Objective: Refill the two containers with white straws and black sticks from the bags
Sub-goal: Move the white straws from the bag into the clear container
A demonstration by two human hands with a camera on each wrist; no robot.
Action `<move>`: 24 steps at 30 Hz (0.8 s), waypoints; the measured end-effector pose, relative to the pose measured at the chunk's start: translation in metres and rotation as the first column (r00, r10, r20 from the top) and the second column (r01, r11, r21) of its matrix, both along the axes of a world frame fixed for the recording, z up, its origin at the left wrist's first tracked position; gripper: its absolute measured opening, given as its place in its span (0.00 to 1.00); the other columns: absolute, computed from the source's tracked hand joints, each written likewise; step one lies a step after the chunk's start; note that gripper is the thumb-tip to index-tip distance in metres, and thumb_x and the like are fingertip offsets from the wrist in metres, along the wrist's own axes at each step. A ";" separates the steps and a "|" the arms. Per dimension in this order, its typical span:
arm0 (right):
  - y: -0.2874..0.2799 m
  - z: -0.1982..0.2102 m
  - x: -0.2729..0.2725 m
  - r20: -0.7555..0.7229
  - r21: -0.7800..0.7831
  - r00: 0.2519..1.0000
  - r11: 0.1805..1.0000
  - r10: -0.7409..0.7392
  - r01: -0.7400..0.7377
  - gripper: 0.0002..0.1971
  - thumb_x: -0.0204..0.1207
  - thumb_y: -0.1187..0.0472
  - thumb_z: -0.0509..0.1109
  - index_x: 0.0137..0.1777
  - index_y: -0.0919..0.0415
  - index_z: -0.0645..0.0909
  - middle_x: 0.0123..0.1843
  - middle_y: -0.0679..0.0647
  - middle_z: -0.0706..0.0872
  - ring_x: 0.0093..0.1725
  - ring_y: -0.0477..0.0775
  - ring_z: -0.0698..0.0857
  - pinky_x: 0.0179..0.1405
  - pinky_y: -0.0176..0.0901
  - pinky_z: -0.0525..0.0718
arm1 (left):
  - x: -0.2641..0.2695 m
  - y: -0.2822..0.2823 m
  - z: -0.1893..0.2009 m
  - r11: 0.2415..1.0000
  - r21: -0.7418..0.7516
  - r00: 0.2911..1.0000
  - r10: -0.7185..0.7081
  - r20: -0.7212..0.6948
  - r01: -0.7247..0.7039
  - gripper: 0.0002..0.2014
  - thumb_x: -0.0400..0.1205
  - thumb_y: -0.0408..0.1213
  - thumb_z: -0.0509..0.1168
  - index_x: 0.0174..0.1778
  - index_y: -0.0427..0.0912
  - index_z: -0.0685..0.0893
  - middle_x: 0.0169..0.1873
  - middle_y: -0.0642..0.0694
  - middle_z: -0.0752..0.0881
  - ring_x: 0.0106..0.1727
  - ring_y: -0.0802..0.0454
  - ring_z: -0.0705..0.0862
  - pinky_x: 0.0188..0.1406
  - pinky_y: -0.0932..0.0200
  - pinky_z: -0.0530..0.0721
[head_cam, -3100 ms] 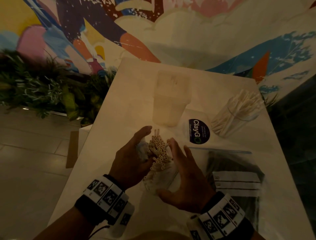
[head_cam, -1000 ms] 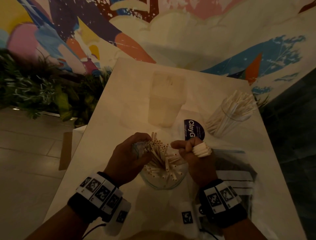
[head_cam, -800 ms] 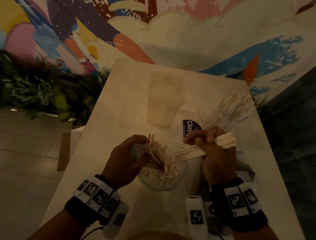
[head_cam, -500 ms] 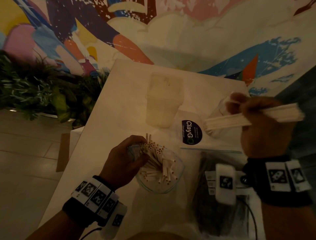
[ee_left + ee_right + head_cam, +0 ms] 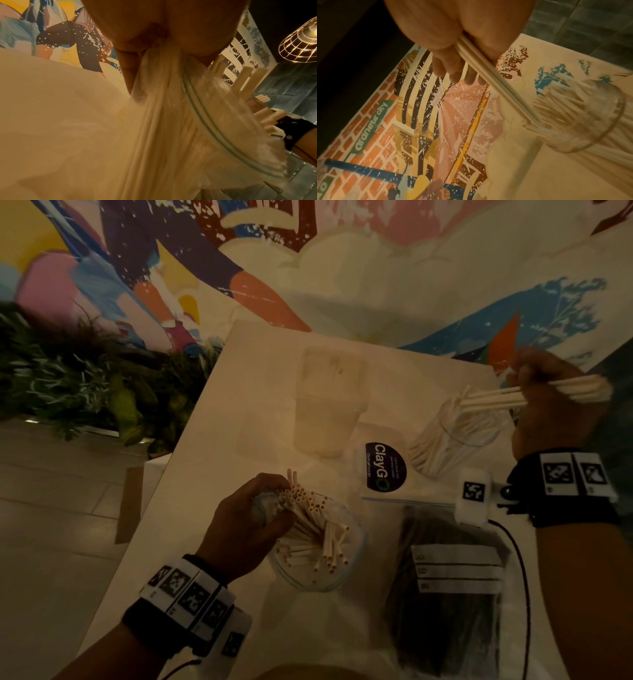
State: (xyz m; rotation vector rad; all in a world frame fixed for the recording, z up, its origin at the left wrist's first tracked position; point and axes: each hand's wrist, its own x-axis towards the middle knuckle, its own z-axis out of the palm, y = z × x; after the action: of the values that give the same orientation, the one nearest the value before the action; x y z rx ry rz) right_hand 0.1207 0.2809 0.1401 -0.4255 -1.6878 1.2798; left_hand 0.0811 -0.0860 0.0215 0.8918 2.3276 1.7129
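Observation:
My right hand [image 5: 544,392] grips a bundle of white straws [image 5: 496,398] held sideways, their tips at the mouth of the clear round container [image 5: 455,436] that holds many white straws. The right wrist view shows those straws [image 5: 496,86] running from my fingers [image 5: 447,67] into the container [image 5: 594,121]. My left hand [image 5: 250,518] holds the rim of an open clear bag [image 5: 318,570] of white straws [image 5: 308,522]; its plastic [image 5: 163,108] is bunched in my fingers. A bag of black sticks [image 5: 448,604] lies flat at the front right. An empty frosted container [image 5: 329,402] stands behind.
A white table [image 5: 219,440] carries everything; its left edge drops to a tiled floor with plants [image 5: 78,381]. A round ClayGo sticker [image 5: 385,467] sits mid-table. A mural wall [image 5: 342,268] rises behind. A wire lamp [image 5: 302,42] hangs above.
My right hand pulled a bundle of straws out of the bag and carried it up and right to the straw container. The left hand stayed on the bag.

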 end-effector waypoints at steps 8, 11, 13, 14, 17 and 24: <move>0.009 -0.002 -0.002 0.149 0.071 0.988 0.997 -0.043 0.033 0.15 0.69 0.61 0.68 0.52 0.70 0.85 0.48 0.61 0.86 0.43 0.45 0.85 0.52 0.40 0.84 | 0.000 0.000 0.001 0.999 -0.046 0.999 0.022 -0.029 -0.023 0.15 0.70 0.50 0.68 0.51 0.62 0.76 0.49 0.62 0.84 0.46 0.64 0.84 0.45 0.63 0.83; 0.012 -0.004 -0.004 0.264 0.200 0.957 0.977 -0.119 0.067 0.12 0.72 0.62 0.68 0.53 0.65 0.87 0.49 0.55 0.87 0.41 0.31 0.84 0.48 0.27 0.81 | -0.001 0.001 0.000 0.998 -0.060 0.999 0.023 -0.037 -0.026 0.15 0.69 0.51 0.68 0.51 0.62 0.76 0.50 0.61 0.84 0.46 0.64 0.84 0.45 0.58 0.84; 0.015 -0.002 -0.004 0.212 0.194 0.970 0.978 -0.118 0.076 0.12 0.71 0.61 0.67 0.50 0.64 0.87 0.45 0.54 0.88 0.43 0.39 0.86 0.49 0.35 0.84 | -0.001 0.000 -0.001 0.998 -0.055 0.999 0.024 -0.034 -0.026 0.15 0.70 0.50 0.69 0.52 0.60 0.77 0.49 0.59 0.85 0.47 0.63 0.85 0.46 0.55 0.85; 0.015 0.000 -0.004 0.185 0.181 0.978 0.982 -0.095 0.061 0.11 0.70 0.62 0.66 0.49 0.62 0.87 0.44 0.53 0.88 0.43 0.43 0.86 0.49 0.38 0.85 | -0.001 0.000 -0.002 0.998 -0.052 0.999 0.026 -0.036 -0.028 0.15 0.70 0.50 0.69 0.52 0.59 0.77 0.49 0.59 0.85 0.46 0.62 0.85 0.45 0.55 0.85; 0.016 -0.006 -0.006 0.206 0.132 0.978 0.990 0.012 -0.040 0.09 0.72 0.67 0.66 0.44 0.56 0.86 0.41 0.47 0.88 0.43 0.47 0.85 0.49 0.42 0.85 | 0.000 0.000 -0.001 0.999 -0.034 0.999 0.022 -0.037 -0.023 0.15 0.70 0.49 0.69 0.52 0.56 0.78 0.49 0.59 0.85 0.47 0.61 0.85 0.47 0.57 0.85; 0.014 -0.026 -0.011 0.273 0.030 0.960 0.998 -0.060 0.054 0.10 0.81 0.61 0.64 0.49 0.69 0.81 0.38 0.52 0.87 0.32 0.33 0.85 0.38 0.24 0.79 | 0.000 -0.002 -0.002 0.999 -0.051 0.999 0.017 -0.032 -0.019 0.15 0.70 0.50 0.69 0.52 0.60 0.77 0.49 0.60 0.85 0.47 0.63 0.85 0.45 0.63 0.83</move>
State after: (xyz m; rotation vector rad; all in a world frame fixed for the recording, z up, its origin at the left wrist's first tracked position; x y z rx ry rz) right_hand 0.1102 0.2948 0.1140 -0.6587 -1.9032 1.2006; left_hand 0.0807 -0.0879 0.0194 0.8985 2.3951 1.6502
